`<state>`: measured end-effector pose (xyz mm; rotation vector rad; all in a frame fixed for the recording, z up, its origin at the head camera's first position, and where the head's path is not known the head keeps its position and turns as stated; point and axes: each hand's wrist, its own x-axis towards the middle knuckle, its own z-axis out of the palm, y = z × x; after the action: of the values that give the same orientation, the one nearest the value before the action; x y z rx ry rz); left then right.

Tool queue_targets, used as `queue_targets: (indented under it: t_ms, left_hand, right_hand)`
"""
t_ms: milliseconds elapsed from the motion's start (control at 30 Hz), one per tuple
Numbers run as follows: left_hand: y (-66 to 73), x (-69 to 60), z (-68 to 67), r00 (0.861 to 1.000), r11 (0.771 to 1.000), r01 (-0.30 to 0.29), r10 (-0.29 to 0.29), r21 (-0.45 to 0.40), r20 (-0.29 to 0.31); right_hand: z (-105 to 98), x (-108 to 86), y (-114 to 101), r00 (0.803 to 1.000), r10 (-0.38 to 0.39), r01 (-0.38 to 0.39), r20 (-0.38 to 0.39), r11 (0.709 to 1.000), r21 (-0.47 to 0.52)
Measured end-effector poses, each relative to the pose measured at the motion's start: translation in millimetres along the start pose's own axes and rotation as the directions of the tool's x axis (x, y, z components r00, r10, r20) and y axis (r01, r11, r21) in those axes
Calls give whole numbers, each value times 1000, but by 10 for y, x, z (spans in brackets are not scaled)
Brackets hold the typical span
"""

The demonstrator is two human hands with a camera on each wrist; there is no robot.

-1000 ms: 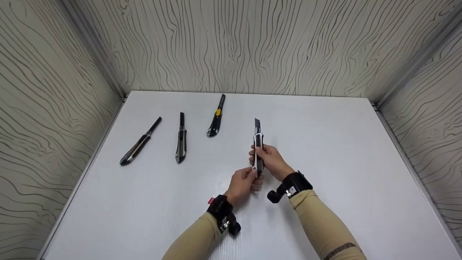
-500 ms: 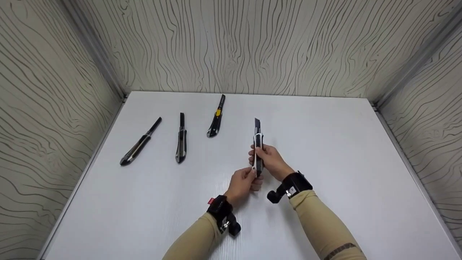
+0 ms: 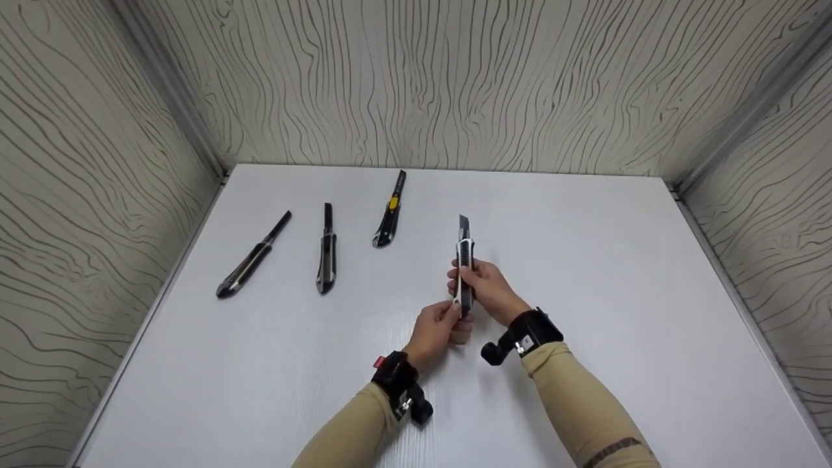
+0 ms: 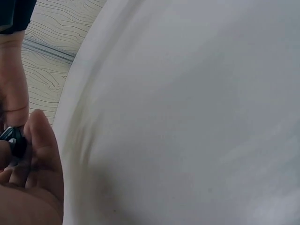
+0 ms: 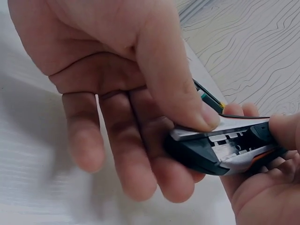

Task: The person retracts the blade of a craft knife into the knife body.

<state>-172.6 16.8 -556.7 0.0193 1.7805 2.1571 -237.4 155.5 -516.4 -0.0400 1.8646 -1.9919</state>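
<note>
A utility knife (image 3: 465,255) with a black and silver handle points away from the person, its blade (image 3: 463,222) showing at the far end. The right hand (image 3: 493,289) grips the handle's middle, thumb on top. Lower down, the left hand (image 3: 434,333) pinches the rear end between thumb and fingers. The right wrist view shows the knife's rear end (image 5: 234,147) close up, with the left hand (image 5: 136,93) on its tip and the right hand (image 5: 269,192) farther along. In the left wrist view only a small part of the knife (image 4: 18,140) shows between the hands.
On the white table (image 3: 585,247), three more knives lie to the left: one slanted (image 3: 250,261), one nearly upright in view (image 3: 327,253) and one with a yellow slider (image 3: 390,214). Patterned walls (image 3: 416,78) stand behind and at both sides.
The blade tip of the held knife sits very slightly lower than before. Both hands keep nearly the same place and hold; the three lying knives have not moved.
</note>
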Motion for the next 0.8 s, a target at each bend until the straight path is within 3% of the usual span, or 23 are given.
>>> queue_targets:
  t_ms: [267, 800]
  left_hand:
    - [-47, -20, -16, 999, 999, 24, -23, -30, 31]
    - [-5, -26, -38, 1000, 1000, -6, 5, -23, -12]
  right_hand:
    - [5, -1, 22, 1000, -2, 2, -4, 1000, 12]
    - [74, -1, 59, 997, 32, -29, -73, 998, 52]
